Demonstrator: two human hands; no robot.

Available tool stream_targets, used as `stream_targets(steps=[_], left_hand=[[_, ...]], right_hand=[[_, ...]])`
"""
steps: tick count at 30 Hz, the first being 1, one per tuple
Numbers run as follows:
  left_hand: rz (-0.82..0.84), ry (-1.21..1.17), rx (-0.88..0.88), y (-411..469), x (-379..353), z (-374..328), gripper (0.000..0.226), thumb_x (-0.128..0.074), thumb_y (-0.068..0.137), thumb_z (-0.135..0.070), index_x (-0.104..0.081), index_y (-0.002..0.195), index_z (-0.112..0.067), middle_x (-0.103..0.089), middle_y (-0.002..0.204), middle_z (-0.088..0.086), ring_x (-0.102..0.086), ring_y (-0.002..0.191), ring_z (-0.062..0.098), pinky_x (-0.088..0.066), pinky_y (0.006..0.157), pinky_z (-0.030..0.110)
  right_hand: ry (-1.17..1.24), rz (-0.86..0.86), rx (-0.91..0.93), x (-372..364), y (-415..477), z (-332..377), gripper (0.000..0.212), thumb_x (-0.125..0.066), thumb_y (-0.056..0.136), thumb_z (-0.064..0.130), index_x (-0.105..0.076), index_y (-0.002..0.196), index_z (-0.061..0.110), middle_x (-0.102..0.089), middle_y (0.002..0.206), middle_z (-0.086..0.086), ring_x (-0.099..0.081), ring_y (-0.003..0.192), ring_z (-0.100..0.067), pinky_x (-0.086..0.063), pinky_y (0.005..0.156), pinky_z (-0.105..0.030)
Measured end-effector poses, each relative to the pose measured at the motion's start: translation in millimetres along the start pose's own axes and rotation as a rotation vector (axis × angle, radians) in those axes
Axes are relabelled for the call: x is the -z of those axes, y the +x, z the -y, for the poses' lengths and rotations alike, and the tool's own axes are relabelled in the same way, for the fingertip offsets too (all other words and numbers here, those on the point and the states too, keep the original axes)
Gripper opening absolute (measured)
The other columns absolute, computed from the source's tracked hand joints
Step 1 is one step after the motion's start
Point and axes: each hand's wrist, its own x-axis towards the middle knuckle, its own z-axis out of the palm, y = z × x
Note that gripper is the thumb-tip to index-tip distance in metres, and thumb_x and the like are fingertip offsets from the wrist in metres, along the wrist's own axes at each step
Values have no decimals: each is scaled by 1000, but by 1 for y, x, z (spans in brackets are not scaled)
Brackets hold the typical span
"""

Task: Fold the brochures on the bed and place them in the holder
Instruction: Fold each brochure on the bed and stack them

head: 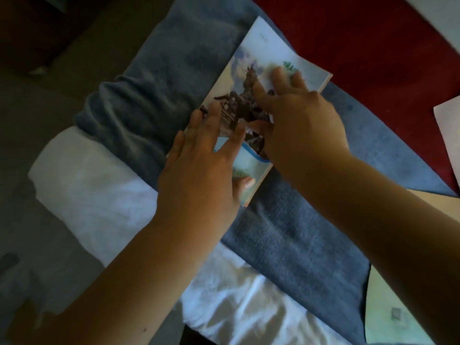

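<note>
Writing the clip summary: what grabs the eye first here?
The left hand and right hand press flat on a brochure printed with dark brown figures, centre frame, lying on a blue blanket. A red cover fills the upper right, a white sheet the lower left. Another paper pokes in at the right edge.

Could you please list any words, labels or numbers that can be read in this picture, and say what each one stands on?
Green lettering on the brochure, beside the fingertips of the right hand: too blurred to read.
Small dark mark near that brochure's far edge: too small to read.
Grey mark on the second sheet at the lower right: blurred, unreadable.
No text can be quoted from this view.
</note>
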Motion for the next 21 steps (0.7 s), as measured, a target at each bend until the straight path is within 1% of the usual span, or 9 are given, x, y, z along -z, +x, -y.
stream_targets(steps=[2, 4, 7, 10, 13, 15, 17, 19, 21], left_hand=[[12, 5, 20, 3, -1, -3, 86, -65, 92, -48, -17, 162, -34, 5, 171, 8, 4, 157, 33, -5, 125, 46], [19, 5, 37, 6, -3, -5, 86, -64, 92, -48, -16, 162, -35, 7, 171, 6, 6, 157, 32, -5, 125, 45], [15, 6, 45, 9, -4, -6, 86, -64, 92, -48, -17, 162, -35, 7, 171, 5, 4, 157, 33, -8, 125, 45], [35, 43, 49, 11, -3, -8, 85, -61, 94, -51, -13, 162, -36, 10, 171, 5, 6, 157, 33, -9, 126, 45], [39, 67, 54, 12, -2, -9, 85, -61, 94, -51, -12, 162, -36, 10, 170, 3, 6, 157, 33, -11, 125, 47], [70, 95, 66, 15, 0, -9, 86, -59, 95, -52, -7, 161, -36, 13, 170, 4, 8, 157, 34, -8, 125, 49], [109, 179, 76, 15, 2, -13, 88, -56, 97, -52, 1, 161, -33, 16, 169, 9, 9, 156, 38, -7, 125, 52], [136, 284, 83, 18, 6, -23, 88, -55, 99, -47, 3, 162, -27, 13, 168, 17, 5, 154, 45, -14, 123, 57], [175, 330, 101, 21, 17, -39, 85, -58, 99, -37, -4, 162, -24, 5, 166, 21, -3, 153, 48, -26, 118, 58]], right_hand=[[-39, 38, -16, -4, 5, 3, 76, -54, 106, 22, -7, 163, 36, -1, 172, -1, -2, 158, -33, -44, 109, -52], [-62, 65, -28, -6, 9, 4, 73, -52, 107, 21, -7, 164, 33, 2, 173, -2, 0, 158, -35, -38, 114, -51], [-72, 90, -30, -7, 11, 5, 69, -48, 108, 24, -8, 164, 31, 5, 173, -4, 3, 158, -37, -31, 119, -51], [-82, 104, -30, -6, 13, 6, 68, -47, 109, 30, -7, 164, 28, 4, 172, -5, 2, 157, -38, -29, 120, -50], [-111, 101, -17, -5, 16, 7, 73, -55, 105, 26, -11, 163, 22, -1, 171, -9, -5, 156, -40, -34, 116, -52], [-136, 102, 3, -5, 21, 5, 72, -59, 102, 26, -19, 161, 18, -11, 167, -13, -15, 152, -42, -41, 109, -51], [-126, 106, 39, -1, 27, 4, 68, -62, 100, 28, -28, 157, 14, -25, 159, -15, -29, 145, -43, -45, 104, -48], [-133, 99, 128, 5, 27, 0, 62, -57, 102, 33, -33, 155, 12, -29, 156, -18, -33, 142, -43, -39, 110, -48], [-108, 107, 232, 7, 12, -11, 63, -47, 105, 32, -24, 161, 15, -14, 166, -20, -15, 152, -44, -21, 123, -53]])
